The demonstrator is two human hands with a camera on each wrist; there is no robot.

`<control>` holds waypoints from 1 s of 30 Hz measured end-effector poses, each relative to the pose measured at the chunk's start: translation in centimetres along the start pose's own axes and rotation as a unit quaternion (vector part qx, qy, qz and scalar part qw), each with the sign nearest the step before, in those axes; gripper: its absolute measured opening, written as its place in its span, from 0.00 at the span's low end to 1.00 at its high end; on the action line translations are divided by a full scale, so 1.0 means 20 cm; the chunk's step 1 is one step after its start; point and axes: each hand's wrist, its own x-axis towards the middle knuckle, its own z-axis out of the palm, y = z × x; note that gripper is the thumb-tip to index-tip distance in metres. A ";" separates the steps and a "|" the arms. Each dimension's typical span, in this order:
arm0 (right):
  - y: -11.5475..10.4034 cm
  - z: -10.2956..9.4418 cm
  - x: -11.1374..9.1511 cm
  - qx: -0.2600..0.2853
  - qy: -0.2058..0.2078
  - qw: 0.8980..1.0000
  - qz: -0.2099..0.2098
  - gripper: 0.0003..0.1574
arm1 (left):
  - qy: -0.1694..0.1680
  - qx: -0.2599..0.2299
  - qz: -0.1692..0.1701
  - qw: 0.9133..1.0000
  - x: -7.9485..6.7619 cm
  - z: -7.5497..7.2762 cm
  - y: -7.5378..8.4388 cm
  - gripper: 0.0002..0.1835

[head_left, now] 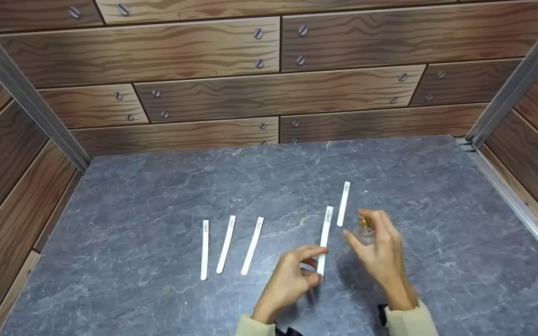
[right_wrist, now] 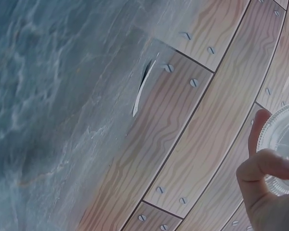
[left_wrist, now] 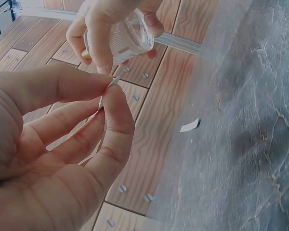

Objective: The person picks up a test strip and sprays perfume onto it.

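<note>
My left hand [head_left: 290, 276] pinches the lower part of a white paper test strip [head_left: 326, 228] between thumb and fingers, holding it above the table. In the left wrist view this strip [left_wrist: 114, 82] shows nearly edge-on at the fingertips. To its right, my right hand [head_left: 385, 247] grips a clear glass perfume bottle [head_left: 368, 238] with a gold top [head_left: 363, 220], tilted toward the strip. The ribbed base of the bottle [right_wrist: 274, 144] appears at the right edge of the right wrist view. Part of the bottle is hidden by the fingers.
Three more strips [head_left: 226, 245] lie side by side on the grey marbled table [head_left: 157, 196], left of my hands. Another strip [head_left: 343, 204] lies beyond them, a little to the right. Wood-patterned panels [head_left: 203, 46] and metal posts [head_left: 507, 79] enclose the table.
</note>
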 end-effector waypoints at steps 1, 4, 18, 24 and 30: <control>0.00 0.00 0.00 -0.001 0.001 1.000 -0.003 0.29 | -0.001 0.000 0.000 1.000 0.00 0.00 0.00 0.29; 0.00 0.00 0.00 -0.001 0.004 1.000 -0.012 0.29 | -0.003 0.001 0.003 1.000 0.01 0.01 0.01 0.28; 0.00 0.02 -0.02 -0.022 -0.002 0.999 -0.036 0.27 | -0.012 0.006 0.004 1.000 0.00 0.02 0.01 0.28; 0.00 0.01 -0.03 -0.023 -0.010 0.999 -0.026 0.26 | -0.013 0.014 0.002 1.000 0.00 0.03 0.00 0.27; 0.00 0.02 -0.02 -0.033 -0.012 0.999 -0.036 0.26 | -0.009 0.006 0.003 1.000 0.00 0.03 0.00 0.27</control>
